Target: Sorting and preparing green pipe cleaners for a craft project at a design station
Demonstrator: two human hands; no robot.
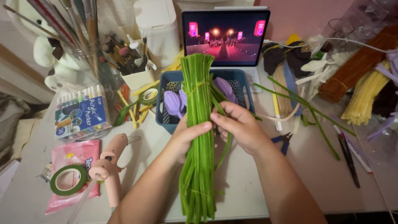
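While the left hand (188, 137) is clamped round the green stem bundle (199, 137), one stem is pinched by the right hand (239, 126) over the blue basket (166, 99).

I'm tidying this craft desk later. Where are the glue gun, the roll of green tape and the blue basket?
Glue gun (111, 161), head view, on its pink body.
Roll of green tape (57, 187), head view, on the ring's left edge.
Blue basket (162, 108), head view, on its left wall.

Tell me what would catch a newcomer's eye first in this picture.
A thick bundle of green stems stands out at centre, gripped by the left hand while the right hand picks at it. Behind it sits a blue basket with purple petals, and a lit tablet screen beyond.
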